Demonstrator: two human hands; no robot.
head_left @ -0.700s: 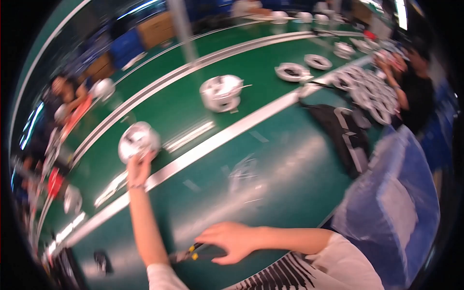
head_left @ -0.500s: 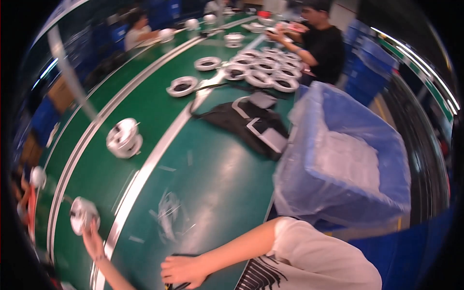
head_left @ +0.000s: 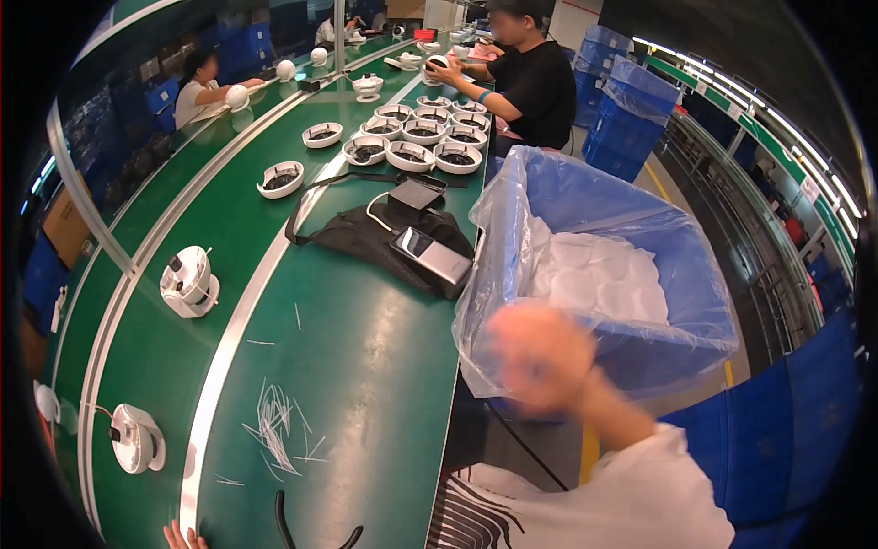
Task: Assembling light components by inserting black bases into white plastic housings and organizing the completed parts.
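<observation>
My left hand (head_left: 186, 538) shows only its fingers at the bottom edge; they lie spread at the pale strip along the green bench (head_left: 366, 403). My right hand (head_left: 540, 357) is smeared by motion at the near left rim of a lined blue bin (head_left: 631, 334); whether it holds anything is unclear. White translucent round pieces (head_left: 594, 274) fill part of the bin. A black-handled hand tool (head_left: 283, 520) lies partly out of view at the bench front. A white rounded housing (head_left: 137, 439) stands beyond my left hand, with another white housing (head_left: 190, 282) farther up.
Thin white strips (head_left: 279, 425) lie scattered on the bench. A black bag (head_left: 393, 242) carries a silver power bank (head_left: 432, 256). Several white ring-shaped shells (head_left: 410, 156) sit farther back. One person (head_left: 530, 82) works at the far right, another (head_left: 197, 91) across the bench.
My left hand has left the nearest white housing and moved down to the bottom edge. My right hand has moved from the black-handled tool up and right to the bin. The view has shifted.
</observation>
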